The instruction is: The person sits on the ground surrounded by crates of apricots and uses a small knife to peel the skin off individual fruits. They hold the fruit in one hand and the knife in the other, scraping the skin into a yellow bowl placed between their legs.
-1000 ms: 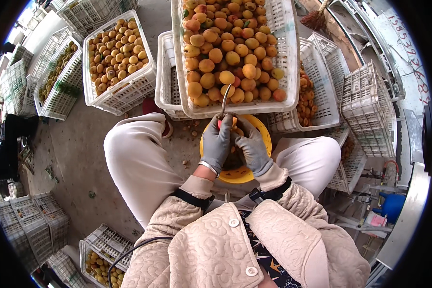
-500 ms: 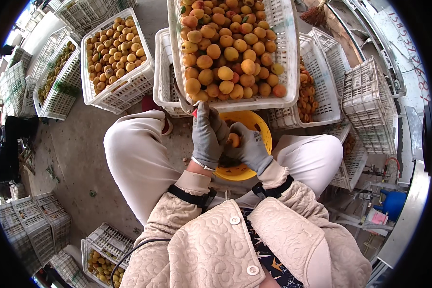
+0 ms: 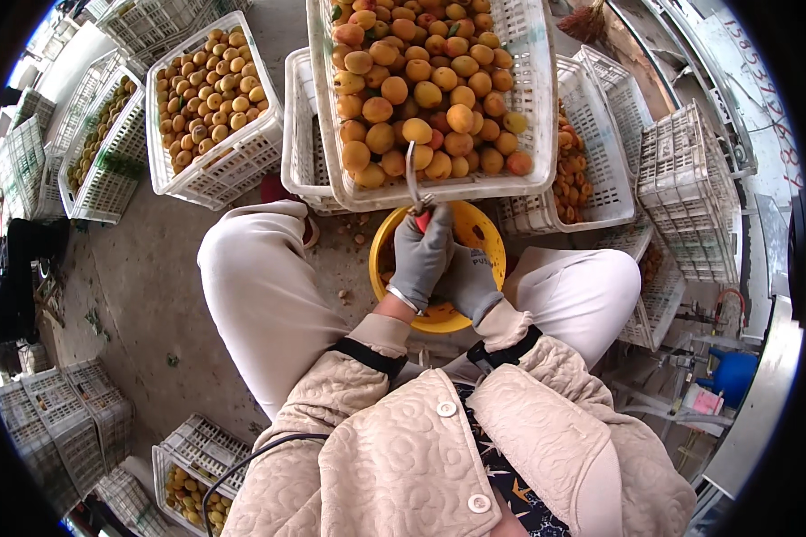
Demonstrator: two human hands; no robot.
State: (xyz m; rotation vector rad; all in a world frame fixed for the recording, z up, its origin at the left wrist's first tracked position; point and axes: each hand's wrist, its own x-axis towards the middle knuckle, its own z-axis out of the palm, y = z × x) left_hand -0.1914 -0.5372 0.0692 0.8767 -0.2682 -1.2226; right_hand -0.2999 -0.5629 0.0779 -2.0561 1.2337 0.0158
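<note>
Head view: left grip (image 3: 422, 255), holding knife (image 3: 413, 184), shifted rightward; right grip (image 3: 471, 279) hidden, can't tell

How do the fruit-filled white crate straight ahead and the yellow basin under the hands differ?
Shape: the white crate is rectangular; the yellow basin is round.
Size: the crate looks larger, the basin smaller.
View inside: the crate shows heaped fruit, while the left hand and right hand hide much of the basin's inside.
Both are open-topped containers.
</note>
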